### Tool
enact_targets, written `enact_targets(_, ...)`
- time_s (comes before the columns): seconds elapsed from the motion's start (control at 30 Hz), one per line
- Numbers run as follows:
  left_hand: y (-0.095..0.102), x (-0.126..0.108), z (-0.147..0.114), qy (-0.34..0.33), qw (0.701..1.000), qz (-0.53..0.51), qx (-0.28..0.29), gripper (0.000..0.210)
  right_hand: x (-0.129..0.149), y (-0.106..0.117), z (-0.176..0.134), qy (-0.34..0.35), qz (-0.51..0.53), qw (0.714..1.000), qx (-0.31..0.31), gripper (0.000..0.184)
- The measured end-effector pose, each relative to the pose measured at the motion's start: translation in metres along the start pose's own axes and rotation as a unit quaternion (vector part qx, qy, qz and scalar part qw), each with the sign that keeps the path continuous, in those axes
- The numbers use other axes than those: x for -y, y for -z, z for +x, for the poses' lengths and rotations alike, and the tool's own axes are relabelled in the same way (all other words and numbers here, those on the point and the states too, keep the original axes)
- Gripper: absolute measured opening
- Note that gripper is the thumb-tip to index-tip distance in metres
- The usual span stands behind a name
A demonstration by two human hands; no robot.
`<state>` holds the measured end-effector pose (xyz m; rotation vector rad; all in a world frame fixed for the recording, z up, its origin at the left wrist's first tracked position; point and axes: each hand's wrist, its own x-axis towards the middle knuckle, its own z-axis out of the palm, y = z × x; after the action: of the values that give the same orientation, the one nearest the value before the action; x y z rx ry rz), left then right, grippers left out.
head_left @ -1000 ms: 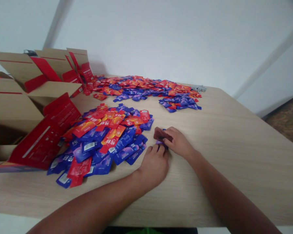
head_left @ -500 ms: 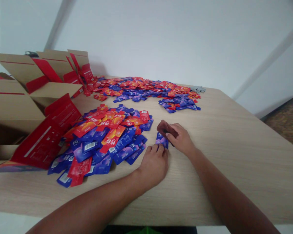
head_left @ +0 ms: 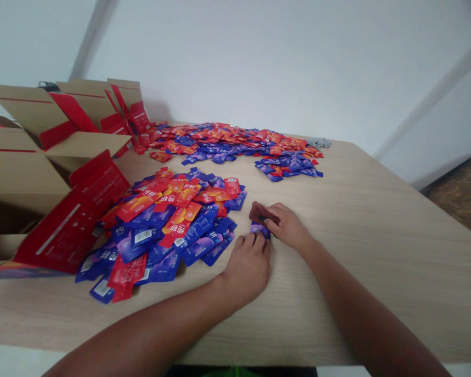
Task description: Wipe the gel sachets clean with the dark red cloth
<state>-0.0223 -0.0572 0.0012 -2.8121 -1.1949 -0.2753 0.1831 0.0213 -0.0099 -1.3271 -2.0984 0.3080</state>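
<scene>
A small blue-purple sachet (head_left: 258, 229) lies on the table, partly hidden between my two hands. The curled fingers of my left hand (head_left: 248, 264) press on its near end. Just beyond, my right hand (head_left: 290, 225) is closed around a crumpled brown cloth (head_left: 256, 211), which covers the sachet's far end. Left of my hands spreads a loose pile of red-orange and blue sachets (head_left: 180, 220), some face up and some showing barcodes.
Open cardboard boxes with red flaps (head_left: 74, 220) stand along the left side. A long heap of sachets (head_left: 227, 136) stretches across the back of the wooden table (head_left: 377, 251), with a smaller cluster (head_left: 290, 166) before it. Grey crumpled material (head_left: 320, 142) lies near the white wall.
My right hand has drawn the brown cloth slightly nearer and to the left, so it now covers more of the sachet. My left hand stays in place.
</scene>
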Motion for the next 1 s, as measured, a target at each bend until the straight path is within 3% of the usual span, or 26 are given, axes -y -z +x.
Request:
enact_targets(0.2, -0.002, 0.001, -0.001, 0.001, 1.0, 0.0, 0.001, 0.045, -0.011, 0.001, 0.007, -0.068, -0.042, 0.994, -0.079, 0.027)
enact_targets(0.33, 0.001, 0.0, -0.001, -0.001, 1.0, -0.005, -0.003, 0.044, 0.011, 0.01, -0.001, -0.031, 0.008, 0.989, -0.144, 0.027)
enact_targets(0.47, 0.004, 0.0, -0.001, 0.002, 1.0, -0.012, 0.005, 0.04, 0.029, 0.013, -0.012, 0.03, 0.05, 0.997, -0.044, 0.031)
enact_targets(0.57, 0.005, 0.0, 0.0, 0.001, 1.0, -0.022, 0.011, 0.039, 0.026, 0.009, -0.014, 0.038, 0.043, 0.998, 0.015, 0.037)
enact_targets(1.0, -0.001, 0.0, -0.001, 0.0, 1.0, 0.0, 0.006, 0.046, -0.022, -0.002, 0.006, -0.046, -0.039, 0.997, -0.049, 0.025)
